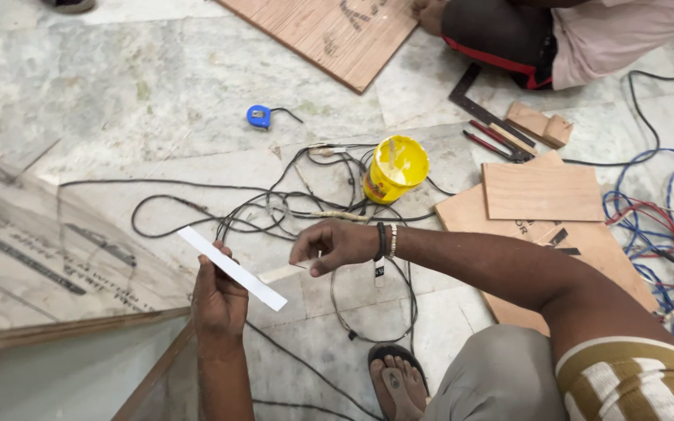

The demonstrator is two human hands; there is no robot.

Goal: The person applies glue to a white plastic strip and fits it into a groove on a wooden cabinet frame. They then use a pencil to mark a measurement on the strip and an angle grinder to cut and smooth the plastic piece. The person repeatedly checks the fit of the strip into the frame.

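Two hands work over the floor (118, 93): the left hand (218, 300) has its grip pinching a white strip (232, 267), while the right hand (335, 244), fingers pressed together, hovers just beside the strip's far end, a yellow glue tub (396, 168) beyond.

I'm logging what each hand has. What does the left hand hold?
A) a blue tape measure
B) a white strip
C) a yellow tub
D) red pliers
B: the left hand grips a white strip, while the tape measure and yellow tub sit on the floor.
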